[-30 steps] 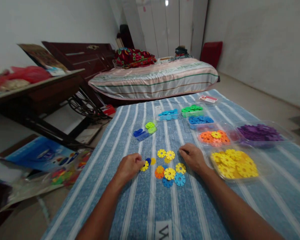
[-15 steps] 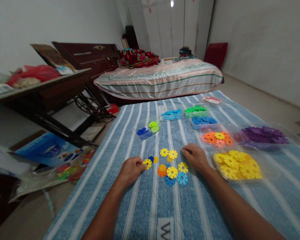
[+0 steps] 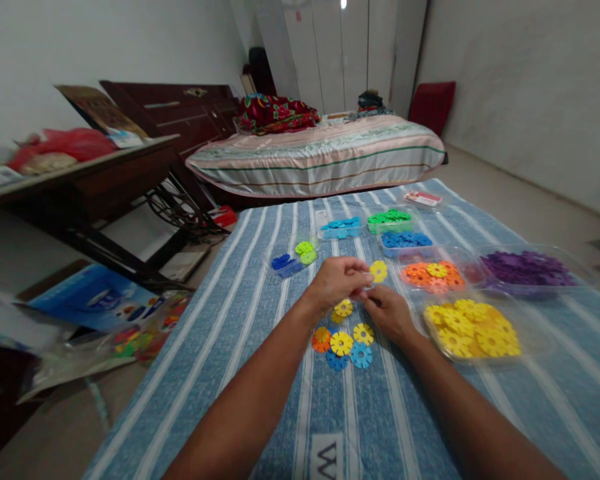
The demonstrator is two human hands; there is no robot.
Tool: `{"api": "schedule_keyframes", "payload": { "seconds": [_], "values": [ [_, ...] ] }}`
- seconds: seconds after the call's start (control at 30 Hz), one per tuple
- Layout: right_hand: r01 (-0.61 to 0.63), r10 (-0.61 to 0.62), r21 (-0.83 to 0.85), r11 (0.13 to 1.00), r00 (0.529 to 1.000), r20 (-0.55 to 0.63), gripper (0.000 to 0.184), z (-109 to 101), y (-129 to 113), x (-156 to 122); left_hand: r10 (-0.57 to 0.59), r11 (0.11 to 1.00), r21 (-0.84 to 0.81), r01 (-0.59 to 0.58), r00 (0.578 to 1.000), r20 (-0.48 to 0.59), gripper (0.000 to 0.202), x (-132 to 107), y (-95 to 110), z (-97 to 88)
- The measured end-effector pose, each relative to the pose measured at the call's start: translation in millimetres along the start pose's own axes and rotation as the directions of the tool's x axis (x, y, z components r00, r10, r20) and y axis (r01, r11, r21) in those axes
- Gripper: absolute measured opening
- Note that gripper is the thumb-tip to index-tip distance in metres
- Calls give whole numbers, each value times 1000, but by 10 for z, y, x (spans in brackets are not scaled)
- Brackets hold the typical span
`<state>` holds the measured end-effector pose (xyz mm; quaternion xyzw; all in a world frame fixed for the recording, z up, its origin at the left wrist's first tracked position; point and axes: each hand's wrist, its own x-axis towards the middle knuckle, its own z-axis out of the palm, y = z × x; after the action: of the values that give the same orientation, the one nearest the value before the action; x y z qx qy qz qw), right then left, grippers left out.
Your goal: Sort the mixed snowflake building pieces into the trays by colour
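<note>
My left hand (image 3: 341, 281) reaches across the middle of the cloth, its fingers pinched at the edge of a yellow snowflake disc (image 3: 379, 271). Close beside it, my right hand (image 3: 387, 312) has thumb and fingers pressed together near the left fingertips; what they hold, if anything, is hidden. Just below the hands lie flat slotted discs: a yellow disc (image 3: 341, 343), an orange disc (image 3: 322, 339), a light-blue disc (image 3: 361, 355) and a blue disc (image 3: 337, 361). Another yellow disc (image 3: 363, 334) is near my right wrist. My left forearm covers part of the cloth.
Clear tubs of discs stand on the striped cloth (image 3: 260, 413): yellow discs (image 3: 473, 327), purple discs (image 3: 527, 270), orange discs (image 3: 425, 273), blue discs (image 3: 405, 240), green discs (image 3: 390, 218). A small tub (image 3: 290, 270) sits left. A bed (image 3: 320, 160) lies beyond.
My left hand has moved right and away from me with the yellow disc, and now meets my right hand. The right hand has stayed nearly in place.
</note>
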<state>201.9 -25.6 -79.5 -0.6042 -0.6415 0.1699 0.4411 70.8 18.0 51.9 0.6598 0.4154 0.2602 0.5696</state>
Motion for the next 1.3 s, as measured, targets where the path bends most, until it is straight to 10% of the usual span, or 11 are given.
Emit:
{"api": "schedule_keyframes", "payload": {
  "seconds": [0.17, 0.43, 0.67, 0.97, 1.13, 1.3],
  "values": [
    [-1, 1, 4, 1000, 1000, -10, 21, 4, 6, 2, 165, 971, 172, -165, 986, 12, 15, 109, 79, 94],
    [19, -19, -28, 999, 1000, -11, 20, 6, 14, 13, 11, 646, 756, -106, 991, 130, 9, -497, -516, -99],
    [12, -12, -16, 1000, 1000, 1, 21, -7, 5, 11, -69, 458, 881, -120, 983, 170, 21, -762, -579, -107],
    [22, -22, -17, 1000, 1000, -9, 21, -5, 4, 5, -56, 603, 797, -49, 993, 103, 9, -737, -597, -115],
    [24, -24, -31, 999, 1000, 6, 20, -17, -8, 18, -112, 876, 472, 102, 994, -7, 16, -671, -630, -215],
    [35, -35, -37, 999, 999, -3, 20, -6, -3, 22, -274, 934, 232, 272, 961, -23, 12, -429, -569, -222]
  ]
}}
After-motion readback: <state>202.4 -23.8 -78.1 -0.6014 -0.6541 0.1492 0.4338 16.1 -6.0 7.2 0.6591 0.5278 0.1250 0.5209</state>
